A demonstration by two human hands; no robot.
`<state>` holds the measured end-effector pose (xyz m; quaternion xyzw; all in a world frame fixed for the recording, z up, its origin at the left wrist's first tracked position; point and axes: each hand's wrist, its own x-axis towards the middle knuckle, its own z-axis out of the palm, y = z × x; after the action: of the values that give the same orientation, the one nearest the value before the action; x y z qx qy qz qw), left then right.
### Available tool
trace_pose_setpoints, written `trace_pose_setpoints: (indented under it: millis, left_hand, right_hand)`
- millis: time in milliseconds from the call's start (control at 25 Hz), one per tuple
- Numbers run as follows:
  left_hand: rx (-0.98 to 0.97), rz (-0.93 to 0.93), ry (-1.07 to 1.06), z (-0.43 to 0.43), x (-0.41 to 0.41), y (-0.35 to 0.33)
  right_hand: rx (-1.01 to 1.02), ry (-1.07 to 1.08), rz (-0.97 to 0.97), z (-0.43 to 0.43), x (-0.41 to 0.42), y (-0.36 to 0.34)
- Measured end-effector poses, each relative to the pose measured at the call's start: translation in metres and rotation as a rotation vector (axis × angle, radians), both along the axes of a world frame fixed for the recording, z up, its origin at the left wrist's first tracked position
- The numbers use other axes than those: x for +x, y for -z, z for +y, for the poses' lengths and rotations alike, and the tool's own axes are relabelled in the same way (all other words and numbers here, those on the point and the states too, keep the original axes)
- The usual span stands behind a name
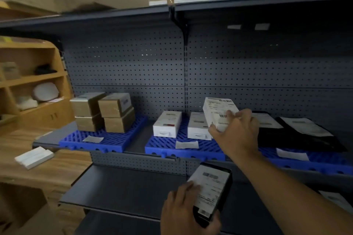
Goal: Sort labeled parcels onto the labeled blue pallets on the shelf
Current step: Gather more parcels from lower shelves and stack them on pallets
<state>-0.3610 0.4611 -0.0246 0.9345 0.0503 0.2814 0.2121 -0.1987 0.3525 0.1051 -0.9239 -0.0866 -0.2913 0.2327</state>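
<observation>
Above the middle pallet (183,149), the right hand (235,131) grips a white labeled parcel (219,112).

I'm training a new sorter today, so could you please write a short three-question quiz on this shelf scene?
1. True or false: the right hand holds a white box.
2. How many brown boxes sit on the left pallet?
3. The left hand holds: A) tape B) a black labeled parcel C) a scanner.

Key: 1 true; 2 four; 3 B.
</observation>
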Motion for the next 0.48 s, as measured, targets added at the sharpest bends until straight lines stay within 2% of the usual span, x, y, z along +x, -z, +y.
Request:
trace_pose_setpoints:
  millis: [280, 480]
  left_hand:
    - [0.134, -0.009, 0.019, 0.04, 0.015, 0.01]
    - [-0.029, -0.04, 0.049, 0.072, 0.031, 0.014]
  right_hand:
    - [-0.213, 0.057, 0.07, 0.082, 0.063, 0.003]
    - [-0.255, 0.063, 0.138, 0.099, 0.086, 0.013]
